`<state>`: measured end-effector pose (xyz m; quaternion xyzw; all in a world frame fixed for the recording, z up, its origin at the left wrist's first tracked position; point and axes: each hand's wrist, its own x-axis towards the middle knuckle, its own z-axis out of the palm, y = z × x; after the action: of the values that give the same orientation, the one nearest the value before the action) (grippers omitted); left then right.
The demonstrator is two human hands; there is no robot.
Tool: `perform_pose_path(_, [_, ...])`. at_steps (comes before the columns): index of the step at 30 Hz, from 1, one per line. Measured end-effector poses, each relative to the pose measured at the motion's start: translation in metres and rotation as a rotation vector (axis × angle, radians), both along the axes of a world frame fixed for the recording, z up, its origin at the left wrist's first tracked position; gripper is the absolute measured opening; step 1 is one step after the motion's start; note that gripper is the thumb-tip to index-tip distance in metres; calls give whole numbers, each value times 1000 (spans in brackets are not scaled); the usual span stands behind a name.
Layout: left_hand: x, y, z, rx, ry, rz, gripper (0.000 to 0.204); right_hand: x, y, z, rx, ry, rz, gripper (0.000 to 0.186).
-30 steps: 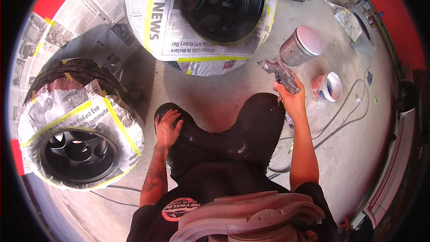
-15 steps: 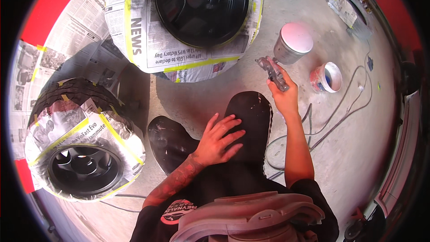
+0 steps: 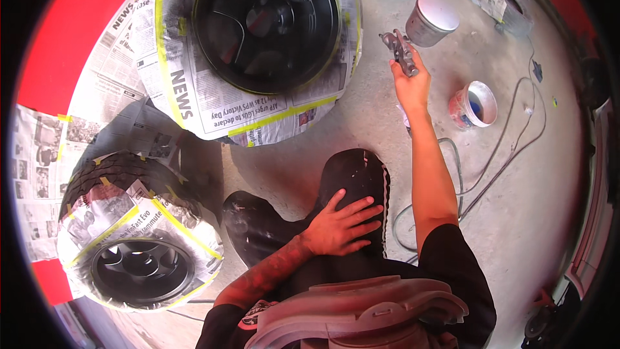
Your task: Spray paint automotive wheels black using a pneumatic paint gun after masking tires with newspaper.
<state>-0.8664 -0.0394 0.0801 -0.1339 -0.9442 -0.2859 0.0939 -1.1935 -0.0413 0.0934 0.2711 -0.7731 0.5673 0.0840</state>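
My right hand (image 3: 413, 84) is wrapped round a spray gun (image 3: 400, 55), held out ahead at the right of the large wheel. A silvery paint cup with a pale lid (image 3: 438, 14) sits beside the gun and appears fixed to it. The wheel's glossy black rim (image 3: 268, 26) is surrounded by newspaper (image 3: 213, 106) held with yellow tape. My left hand (image 3: 342, 225) lies on my raised right knee (image 3: 352, 171), its fingers spread and holding nothing. Parts of the gun's grip and trigger are hidden by my fingers.
A second newspaper-masked tyre with a black rim (image 3: 142, 271) lies at the lower left. Right of my arm stands a white bucket (image 3: 475, 105). A hose (image 3: 491, 174) loops over the concrete floor. Masked items are at the far side; a pink respirator or mask (image 3: 355, 310) shows below.
My right arm has stretched farther forward, carrying the spray gun and cup away from me. My left hand has slid slightly on the knee. The view has shifted a little.
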Motion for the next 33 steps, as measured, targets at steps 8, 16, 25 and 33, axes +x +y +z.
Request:
perform_pose_path(8, [-9, -1, -20, -12, 173, 45, 41, 23, -18, -8, -204, -488, 85, 28])
perform_pose_path(16, [-15, 0, -23, 29, 226, 17, 40, 6, -20, 25, 283, -282, 186, 40])
perform_pose_path(25, [-13, 2, -25, 34, 236, 17, 39, 32, -24, 114, 321, -688, 692, 73])
perform_pose_path(33, [-12, 1, -25, 73, 261, 23, 39, 50, -43, 62, 235, -180, 272, 51])
